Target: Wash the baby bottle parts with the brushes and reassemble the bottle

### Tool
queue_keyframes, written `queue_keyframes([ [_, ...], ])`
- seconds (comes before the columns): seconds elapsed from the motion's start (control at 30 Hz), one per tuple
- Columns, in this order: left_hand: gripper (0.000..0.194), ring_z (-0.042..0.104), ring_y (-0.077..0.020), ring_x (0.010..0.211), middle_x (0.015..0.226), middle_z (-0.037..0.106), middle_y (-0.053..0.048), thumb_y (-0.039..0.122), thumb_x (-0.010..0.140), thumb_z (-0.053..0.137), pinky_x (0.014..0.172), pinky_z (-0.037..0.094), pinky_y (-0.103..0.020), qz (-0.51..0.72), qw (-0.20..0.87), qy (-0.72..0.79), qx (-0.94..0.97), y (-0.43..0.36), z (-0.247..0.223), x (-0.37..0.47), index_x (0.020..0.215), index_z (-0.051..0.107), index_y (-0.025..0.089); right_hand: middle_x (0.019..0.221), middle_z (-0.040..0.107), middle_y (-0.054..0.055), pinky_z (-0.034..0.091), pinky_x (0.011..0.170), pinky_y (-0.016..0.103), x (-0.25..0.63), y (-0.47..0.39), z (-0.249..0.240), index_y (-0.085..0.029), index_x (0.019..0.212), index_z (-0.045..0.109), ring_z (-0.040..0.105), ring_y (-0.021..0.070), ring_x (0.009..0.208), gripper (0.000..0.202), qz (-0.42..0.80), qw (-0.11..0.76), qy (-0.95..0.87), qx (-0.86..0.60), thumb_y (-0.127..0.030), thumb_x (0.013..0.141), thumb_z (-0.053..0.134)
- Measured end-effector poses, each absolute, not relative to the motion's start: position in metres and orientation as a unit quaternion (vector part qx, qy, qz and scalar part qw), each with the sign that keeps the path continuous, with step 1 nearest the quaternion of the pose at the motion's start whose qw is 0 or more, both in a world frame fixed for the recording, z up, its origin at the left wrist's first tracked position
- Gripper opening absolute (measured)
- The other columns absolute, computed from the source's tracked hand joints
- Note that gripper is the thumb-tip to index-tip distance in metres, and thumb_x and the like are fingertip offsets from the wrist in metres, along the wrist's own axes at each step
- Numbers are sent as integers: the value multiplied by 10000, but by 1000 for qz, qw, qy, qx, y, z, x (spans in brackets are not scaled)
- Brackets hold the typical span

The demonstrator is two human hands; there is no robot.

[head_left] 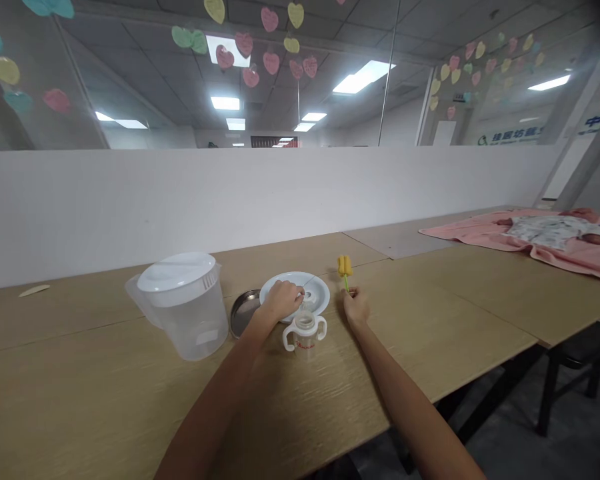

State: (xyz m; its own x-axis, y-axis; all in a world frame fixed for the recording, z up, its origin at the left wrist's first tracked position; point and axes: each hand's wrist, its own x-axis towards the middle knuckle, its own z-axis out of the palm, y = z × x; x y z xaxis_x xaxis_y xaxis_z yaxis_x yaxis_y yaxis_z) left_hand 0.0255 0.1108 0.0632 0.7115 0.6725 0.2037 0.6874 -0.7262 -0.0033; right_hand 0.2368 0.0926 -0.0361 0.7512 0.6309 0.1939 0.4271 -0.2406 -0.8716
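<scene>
My right hand (356,308) is closed round the green handle of a small yellow sponge brush (345,267), its head pointing up above the table. Over a white plate (324,291), my left hand (283,299) has its fingers bent and drawn together. A thin pale stick-like piece shows by its fingertips, but whether they grip it is unclear. Beside those fingertips a small white part (309,298) lies on the plate. In front of the plate stands a clear baby bottle (305,340) with two white handles, upright and without a lid.
A lidded translucent pitcher (190,310) stands on the left, with a round metal dish (244,313) between it and the plate. Far right, a small baby-like figure (550,230) lies on a pink blanket (480,233). A white wall (260,193) borders the table's back; a dark stool (575,353) stands right.
</scene>
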Motion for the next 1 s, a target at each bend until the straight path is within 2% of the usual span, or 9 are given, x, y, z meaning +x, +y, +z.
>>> queue_keyframes([
  [0.17, 333, 581, -240, 1005, 1031, 672, -115, 145, 811, 459, 873, 413, -324, -85, 24, -364, -927, 114, 54, 32, 1035, 697, 210, 816, 683, 79, 328, 515, 254, 237, 93, -35, -171, 937, 635, 598, 192, 651, 326, 96, 517, -336, -781, -411, 783, 477],
  [0.27, 326, 595, -248, 955, 945, 695, -110, 176, 801, 476, 840, 425, -333, -85, 10, -388, -918, 119, 49, 31, 1035, 701, 208, 805, 684, 79, 335, 520, 256, 237, 93, -35, -169, 932, 635, 601, 195, 657, 319, 92, 516, -337, -782, -404, 784, 479],
  [0.4, 261, 618, -249, 883, 843, 710, -66, 220, 718, 584, 808, 430, -328, -64, -19, -395, -916, 121, 51, 28, 929, 736, 242, 840, 687, 91, 330, 528, 261, 236, 92, -33, -165, 952, 631, 611, 207, 686, 318, 93, 509, -333, -788, -390, 798, 467],
  [0.57, 353, 620, -236, 923, 983, 701, -44, 265, 677, 634, 799, 426, -293, -52, -52, -372, -925, 117, 57, 31, 1024, 699, 281, 828, 681, 93, 347, 551, 270, 233, 89, -30, -168, 943, 630, 618, 219, 709, 312, 99, 507, -333, -789, -393, 808, 463],
  [0.7, 238, 636, -219, 855, 909, 711, -43, 233, 660, 626, 752, 438, -269, -51, -86, -391, -915, 117, 56, 32, 876, 728, 232, 814, 679, 95, 350, 544, 275, 232, 89, -30, -168, 931, 629, 615, 221, 688, 304, 95, 508, -334, -788, -392, 811, 462],
  [0.8, 159, 637, -210, 826, 878, 713, -43, 212, 646, 634, 747, 445, -266, -77, -119, -402, -905, 118, 51, 32, 777, 724, 210, 787, 674, 95, 334, 515, 271, 234, 89, -31, -167, 912, 630, 604, 211, 647, 305, 86, 510, -339, -786, -396, 809, 457],
  [0.87, 112, 630, -223, 863, 870, 712, -48, 227, 643, 653, 800, 441, -288, -116, -140, -405, -896, 119, 50, 30, 733, 715, 205, 768, 669, 94, 324, 503, 265, 234, 87, -31, -162, 911, 625, 591, 201, 620, 310, 76, 511, -345, -784, -397, 814, 447],
  [1.0, 136, 612, -230, 929, 919, 703, -77, 244, 712, 610, 875, 422, -330, -237, -193, -424, -853, 123, 53, 23, 799, 694, 181, 840, 658, 102, 331, 543, 254, 230, 80, -24, -137, 1052, 573, 585, 187, 659, 349, 36, 515, -380, -768, -356, 865, 376],
])
